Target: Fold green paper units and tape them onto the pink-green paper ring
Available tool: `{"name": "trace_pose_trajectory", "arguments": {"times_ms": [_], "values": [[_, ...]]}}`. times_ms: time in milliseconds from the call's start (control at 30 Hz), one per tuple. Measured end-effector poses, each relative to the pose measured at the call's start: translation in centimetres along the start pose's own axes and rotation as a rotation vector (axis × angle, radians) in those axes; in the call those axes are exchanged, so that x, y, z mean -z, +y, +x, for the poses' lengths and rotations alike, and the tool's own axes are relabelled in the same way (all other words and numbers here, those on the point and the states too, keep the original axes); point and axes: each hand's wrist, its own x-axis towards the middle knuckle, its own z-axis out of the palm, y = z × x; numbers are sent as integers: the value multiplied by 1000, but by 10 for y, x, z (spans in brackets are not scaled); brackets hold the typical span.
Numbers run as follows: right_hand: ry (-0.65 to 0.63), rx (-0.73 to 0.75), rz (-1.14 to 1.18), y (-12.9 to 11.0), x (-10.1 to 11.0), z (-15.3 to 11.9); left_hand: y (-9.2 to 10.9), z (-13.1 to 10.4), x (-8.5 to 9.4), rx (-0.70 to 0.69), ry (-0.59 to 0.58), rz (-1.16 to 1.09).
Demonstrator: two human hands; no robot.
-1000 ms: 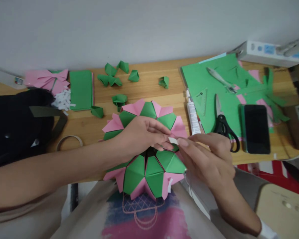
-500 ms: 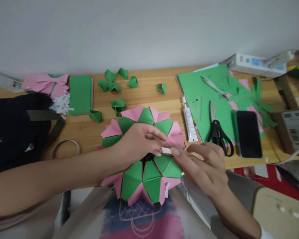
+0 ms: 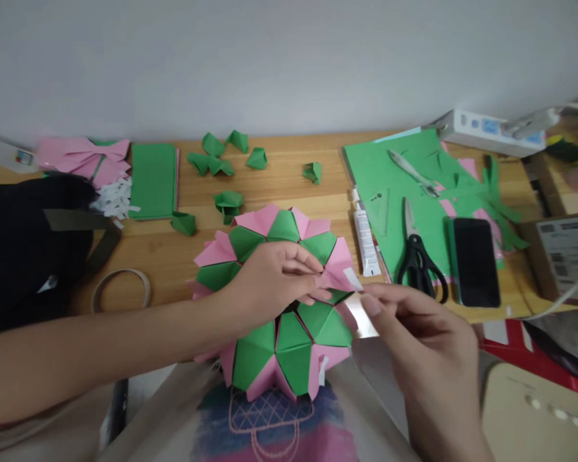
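A round model of folded green and pink paper (image 3: 255, 359) lies at the table's front edge, overhanging it. My left hand (image 3: 279, 273) is on top of it, fingers closed on a pink paper piece near its right side. To the right, my right hand (image 3: 414, 333) pinches a small white paper strip (image 3: 352, 278) between thumb and forefinger, just above the model's right rim. Another white strip (image 3: 322, 371) sticks out at the model's lower right.
Loose green folded pieces (image 3: 212, 163) lie behind the model. On the right are a glue tube (image 3: 367, 240), green sheets (image 3: 390, 186), black-handled scissors (image 3: 420, 263), a phone (image 3: 474, 262) and a power strip (image 3: 491, 133). A black bag (image 3: 29, 250) and a tape ring (image 3: 146, 287) stand left.
My right hand has moved right, away from the model's centre, carrying the white strip outward. My left hand stays on the model. The view has shifted slightly.
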Motion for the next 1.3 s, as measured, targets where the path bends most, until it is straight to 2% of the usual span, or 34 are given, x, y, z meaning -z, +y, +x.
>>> {"name": "trace_pose_trajectory", "arguments": {"times_ms": [100, 233, 467, 667, 967, 1133, 1200, 1300], "values": [[-1, -149, 74, 0, -12, -2, 1, 0, -2, -1, 23, -1], [41, -154, 9, -1, -22, 0, 4, -1, -5, 17, 56, 17], [89, -70, -148, -8, -22, 4, 6, -3, -6, 2, 54, 22], [34, -73, -148, -7, -22, 6, 7, -3, -5, -11, 41, 25], [2, -2, -365, -13, -21, 10, 9, -2, -8, -1, 79, 48], [-26, 25, -465, -16, -20, 11, 7, -2, -7, -34, 62, 55], [-31, 59, -515, -17, -20, 11, 6, -1, -7, -51, 52, 61], [-28, 199, -685, -19, -16, 10, 5, -2, -7, -60, 22, 48]]}}
